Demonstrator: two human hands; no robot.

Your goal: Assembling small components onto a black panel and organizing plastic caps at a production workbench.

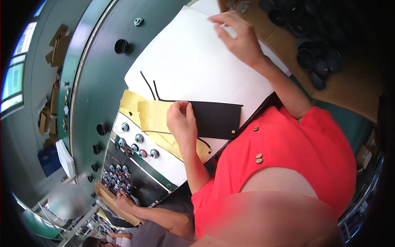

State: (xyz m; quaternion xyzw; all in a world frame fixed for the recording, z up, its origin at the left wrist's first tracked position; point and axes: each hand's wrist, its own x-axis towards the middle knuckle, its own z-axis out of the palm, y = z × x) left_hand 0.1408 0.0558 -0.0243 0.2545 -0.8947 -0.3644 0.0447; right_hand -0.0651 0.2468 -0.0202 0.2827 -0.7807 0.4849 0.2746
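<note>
My left hand (182, 123) is closed in a pinch at the upper left edge of a black sheet (218, 119), where it meets yellow backing paper (152, 115). Thin black strips (147, 85) stick out from the paper onto a large white sheet (181, 49). Off to the upper right, my right hand (242, 43) is raised over the top of the white sheet, thumb and forefinger bent toward each other; whatever is between their tips is too small to make out. A small pale square (233, 132) marks the black sheet's lower right corner.
Several small round speakers (139, 138) sit on a white surface at left, with more heaped on a black tray (142, 175) beside a co-worker's hand (124, 202). Black cups (121, 46) dot the green table (103, 78). Dark round shells (306, 57) fill a cardboard box (349, 92) at right.
</note>
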